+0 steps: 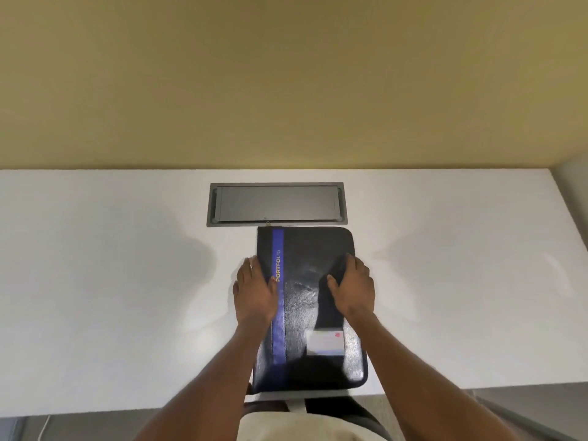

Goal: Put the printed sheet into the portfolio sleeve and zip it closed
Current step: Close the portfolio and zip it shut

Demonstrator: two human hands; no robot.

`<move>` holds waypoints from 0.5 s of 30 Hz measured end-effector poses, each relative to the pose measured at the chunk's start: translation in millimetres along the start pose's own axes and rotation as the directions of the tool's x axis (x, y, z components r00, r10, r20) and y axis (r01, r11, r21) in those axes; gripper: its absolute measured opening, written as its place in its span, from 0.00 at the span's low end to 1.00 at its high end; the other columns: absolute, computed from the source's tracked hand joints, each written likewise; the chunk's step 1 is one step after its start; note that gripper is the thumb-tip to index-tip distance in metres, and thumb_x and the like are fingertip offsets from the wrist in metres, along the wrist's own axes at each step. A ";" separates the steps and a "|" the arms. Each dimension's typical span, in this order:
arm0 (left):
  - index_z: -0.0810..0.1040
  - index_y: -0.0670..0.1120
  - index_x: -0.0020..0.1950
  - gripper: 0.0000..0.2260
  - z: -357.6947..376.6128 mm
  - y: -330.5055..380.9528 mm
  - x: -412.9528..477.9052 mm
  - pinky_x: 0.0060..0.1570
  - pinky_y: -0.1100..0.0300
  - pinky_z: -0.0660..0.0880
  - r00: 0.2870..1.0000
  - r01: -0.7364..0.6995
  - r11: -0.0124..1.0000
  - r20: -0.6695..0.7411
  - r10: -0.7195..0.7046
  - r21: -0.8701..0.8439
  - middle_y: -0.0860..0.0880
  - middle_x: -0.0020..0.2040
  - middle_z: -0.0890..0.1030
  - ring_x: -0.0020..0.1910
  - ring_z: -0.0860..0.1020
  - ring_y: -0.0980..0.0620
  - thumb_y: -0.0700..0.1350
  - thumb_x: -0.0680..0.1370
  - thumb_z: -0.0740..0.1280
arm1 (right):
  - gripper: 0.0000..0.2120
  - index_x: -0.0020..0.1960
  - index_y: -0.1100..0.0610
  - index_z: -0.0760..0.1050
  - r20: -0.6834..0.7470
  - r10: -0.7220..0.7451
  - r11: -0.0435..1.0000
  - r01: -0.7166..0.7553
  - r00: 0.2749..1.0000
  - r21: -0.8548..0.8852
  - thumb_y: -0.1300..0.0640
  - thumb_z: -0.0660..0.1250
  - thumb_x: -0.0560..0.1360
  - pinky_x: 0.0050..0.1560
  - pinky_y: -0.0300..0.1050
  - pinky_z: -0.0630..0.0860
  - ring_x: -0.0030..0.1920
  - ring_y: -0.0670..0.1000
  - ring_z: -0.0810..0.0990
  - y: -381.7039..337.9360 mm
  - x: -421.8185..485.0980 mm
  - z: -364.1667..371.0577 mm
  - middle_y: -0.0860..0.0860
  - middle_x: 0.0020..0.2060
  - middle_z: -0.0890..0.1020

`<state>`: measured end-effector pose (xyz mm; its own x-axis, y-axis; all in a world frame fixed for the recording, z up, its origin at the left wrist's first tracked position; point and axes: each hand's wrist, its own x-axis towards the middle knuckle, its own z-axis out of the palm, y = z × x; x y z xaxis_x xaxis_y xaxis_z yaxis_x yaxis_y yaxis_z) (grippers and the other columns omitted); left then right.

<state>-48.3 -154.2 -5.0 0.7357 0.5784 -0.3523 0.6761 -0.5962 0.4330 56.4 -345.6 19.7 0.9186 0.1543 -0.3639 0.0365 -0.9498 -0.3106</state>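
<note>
Both hands, left (254,289) and right (351,286), are lying open and flat, gripping nothing, on the closed portfolio (310,308) at the desk's (111,281) near edge; likely needing steady, even pressure before zipping.

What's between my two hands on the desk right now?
In the head view, the middle of the closed black portfolio lies between the left hand and right hand, with its blue stripe beside the left hand.
</note>
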 end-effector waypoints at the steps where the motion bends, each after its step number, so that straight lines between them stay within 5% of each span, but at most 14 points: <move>1: 0.56 0.42 0.82 0.31 2.0 -3.6 -6.8 0.75 0.44 0.64 1.000 0.022 0.999 0.007 -0.022 -0.023 0.43 0.81 0.63 0.79 0.60 0.43 0.51 0.83 0.62 | 0.32 0.76 0.55 0.62 0.008 0.016 1.000 -0.016 1.000 -0.006 0.44 0.69 0.77 0.68 0.55 0.73 0.69 0.58 0.72 4.6 -7.9 2.3 0.55 0.71 0.73; 10: 0.62 0.39 0.78 0.27 26.7 -16.6 -56.5 0.68 0.41 0.72 0.988 0.154 0.969 0.044 -0.148 -0.191 0.40 0.74 0.70 0.74 0.66 0.40 0.46 0.81 0.64 | 0.33 0.74 0.59 0.61 0.093 0.173 0.984 -0.177 0.980 0.032 0.49 0.72 0.75 0.63 0.59 0.76 0.68 0.60 0.71 38.5 -62.1 29.0 0.57 0.67 0.71; 15: 0.74 0.41 0.60 0.19 30.1 -7.6 -55.0 0.56 0.41 0.78 0.961 0.264 0.886 0.028 -0.275 -0.380 0.40 0.58 0.81 0.58 0.77 0.36 0.48 0.72 0.65 | 0.31 0.69 0.61 0.68 0.173 0.303 0.915 -0.337 0.937 0.221 0.53 0.75 0.72 0.65 0.59 0.74 0.66 0.62 0.71 45.2 -55.1 32.2 0.60 0.63 0.71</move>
<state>-92.7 -198.3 -14.0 0.5227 0.7043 -0.4804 0.7781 -0.1639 0.6063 -5.2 -388.2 -2.6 0.8040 -0.0967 -0.5868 -0.3631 -0.8612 -0.3556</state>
